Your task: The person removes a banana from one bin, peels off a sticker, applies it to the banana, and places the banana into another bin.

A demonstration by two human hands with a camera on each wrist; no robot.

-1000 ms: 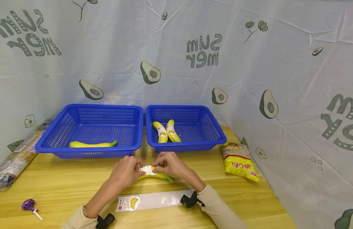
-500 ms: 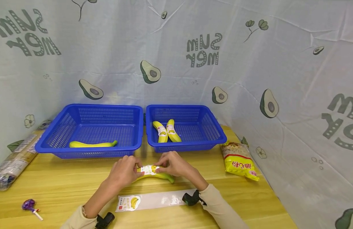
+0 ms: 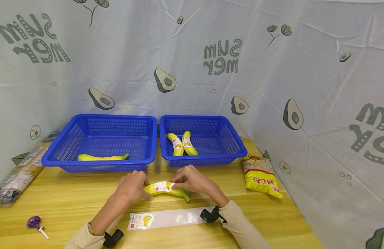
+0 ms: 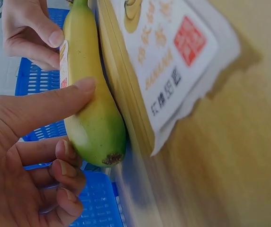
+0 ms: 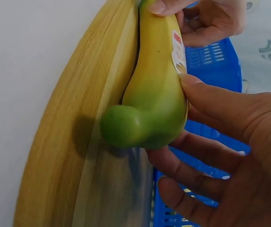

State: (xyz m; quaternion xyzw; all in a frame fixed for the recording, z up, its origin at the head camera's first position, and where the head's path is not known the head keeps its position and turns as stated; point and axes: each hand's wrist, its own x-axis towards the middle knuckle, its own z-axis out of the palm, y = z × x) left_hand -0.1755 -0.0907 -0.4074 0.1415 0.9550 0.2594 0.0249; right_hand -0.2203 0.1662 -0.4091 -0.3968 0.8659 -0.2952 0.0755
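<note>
A yellow banana (image 3: 176, 192) with green ends lies on the wooden table (image 3: 70, 193) in front of the baskets. A white sticker (image 3: 163, 186) sits on its middle. My left hand (image 3: 141, 185) holds the banana's left end, thumb (image 4: 55, 101) on the banana (image 4: 90, 104) and fingers curled by the tip. My right hand (image 3: 180, 181) grips the right half of the banana (image 5: 157, 90), thumb (image 5: 206, 97) pressing beside the sticker (image 5: 178, 49). A clear backing strip (image 3: 179, 218) with one banana sticker (image 3: 141, 220) lies just nearer me.
The left blue basket (image 3: 70, 133) holds one bare banana (image 3: 101, 157). Two stickered bananas (image 3: 182, 143) lie in the right blue basket (image 3: 229, 136). A yellow packet (image 3: 261, 176) lies at the right, a wrapped bundle (image 3: 17, 173) and a purple lollipop (image 3: 34, 223) at the left.
My left hand has slid left from the sticker to the banana's end. The sticker now shows uncovered on the banana. My right hand stays on the banana.
</note>
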